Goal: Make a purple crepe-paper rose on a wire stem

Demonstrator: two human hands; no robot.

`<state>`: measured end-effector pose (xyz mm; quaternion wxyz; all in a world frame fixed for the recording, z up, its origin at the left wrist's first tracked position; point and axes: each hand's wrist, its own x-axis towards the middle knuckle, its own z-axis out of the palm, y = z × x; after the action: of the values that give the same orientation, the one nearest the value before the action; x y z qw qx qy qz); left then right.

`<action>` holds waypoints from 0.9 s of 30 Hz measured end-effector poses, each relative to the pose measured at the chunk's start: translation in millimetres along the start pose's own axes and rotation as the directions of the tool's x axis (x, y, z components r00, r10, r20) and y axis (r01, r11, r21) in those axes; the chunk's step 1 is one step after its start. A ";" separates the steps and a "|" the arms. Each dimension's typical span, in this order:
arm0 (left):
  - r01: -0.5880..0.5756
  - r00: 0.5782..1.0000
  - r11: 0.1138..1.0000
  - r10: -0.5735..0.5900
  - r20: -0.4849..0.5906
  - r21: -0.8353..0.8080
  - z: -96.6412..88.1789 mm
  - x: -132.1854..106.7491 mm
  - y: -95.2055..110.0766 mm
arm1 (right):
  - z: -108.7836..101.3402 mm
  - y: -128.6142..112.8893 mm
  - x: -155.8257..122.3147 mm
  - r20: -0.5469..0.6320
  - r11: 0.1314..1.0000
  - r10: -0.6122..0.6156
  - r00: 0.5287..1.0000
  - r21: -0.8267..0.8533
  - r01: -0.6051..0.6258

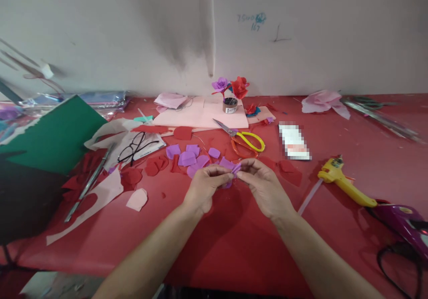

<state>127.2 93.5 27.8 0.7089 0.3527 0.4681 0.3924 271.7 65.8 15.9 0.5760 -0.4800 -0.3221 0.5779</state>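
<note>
Between my two hands, over the red table [214, 245], is a small folded purple paper petal [236, 168]. My left hand [209, 183] pinches its left side with thumb and forefinger. On the other side, the fingertips of my right hand [262, 183] are closed on the same petal. Several loose purple petals [187, 158] lie just beyond my left hand, with red petals [154, 165] to their left. Scissors [242, 138] with yellow and orange handles rest open behind my hands.
A yellow glue gun [346, 183] lies at right, near a purple corded device [397, 223]. Behind it is a blurred phone [294, 141]. Paper flowers [239, 87] stand in a tape roll [230, 106] at the back. Black glasses [137, 147] and a green board [60, 132] are at left.
</note>
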 end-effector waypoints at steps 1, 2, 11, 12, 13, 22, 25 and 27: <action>-0.005 1.000 1.000 0.005 -0.008 -0.001 0.5 -0.2 -0.3 | 0.1 1.3 0.0 -0.003 1.000 -0.004 1.000 0.000 0.004; -0.011 1.000 1.000 0.011 -0.016 -0.001 1.2 -0.5 -0.8 | 0.4 2.4 -0.2 -0.004 1.000 -0.005 1.000 -0.002 0.005; -0.082 0.994 0.996 0.083 -0.066 0.018 8.4 -4.8 -5.6 | 4.7 1.7 -4.5 -0.088 0.983 -0.094 0.992 -0.163 0.078; -0.079 0.996 0.997 0.080 -0.046 0.024 8.2 -5.2 -5.5 | 4.3 1.0 -4.2 -0.084 0.985 -0.089 0.992 -0.158 0.075; -0.072 0.997 0.997 0.073 -0.020 0.025 7.7 -5.4 -5.4 | 3.8 0.3 -3.7 -0.079 0.986 -0.083 0.993 -0.148 0.070; 0.029 0.992 1.000 -0.029 0.122 -0.003 3.9 -4.1 -5.5 | 2.1 -3.5 0.0 -0.059 0.994 -0.048 0.997 -0.101 0.042; 0.012 0.994 0.999 -0.008 0.111 -0.038 4.6 -3.5 -7.0 | 1.2 -2.3 -0.2 -0.062 0.996 -0.051 0.997 -0.077 0.047; -0.012 0.994 0.999 0.017 0.104 -0.050 5.4 -3.4 -7.8 | 1.3 -0.9 -0.6 -0.043 0.995 -0.044 0.998 -0.093 0.040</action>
<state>133.2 86.3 24.0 0.7381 0.3586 0.4178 0.3900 270.7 65.5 17.2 0.5726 -0.5120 -0.3453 0.5392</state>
